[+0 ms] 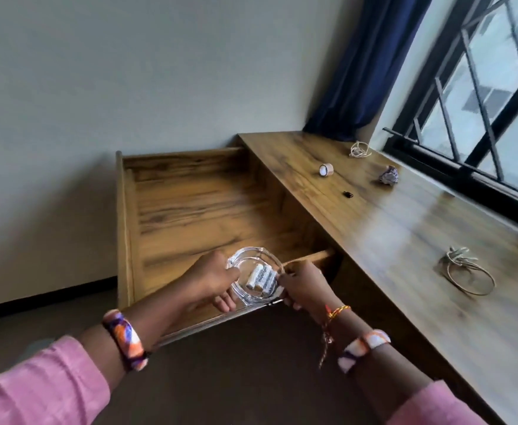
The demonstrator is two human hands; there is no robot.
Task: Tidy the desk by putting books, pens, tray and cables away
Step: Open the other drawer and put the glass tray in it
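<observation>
A blue curtain (371,62) hangs in the corner beside the barred window (494,96), a crumpled wad (389,175) lies below the sill, and grey wall (129,72) meets brown floor (251,363).

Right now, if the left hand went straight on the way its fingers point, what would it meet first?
The left hand grips the glass tray from the left, fingers pointing right across it. Straight on, it would probably meet the right hand holding the opposite rim; depth is unclear.
</observation>
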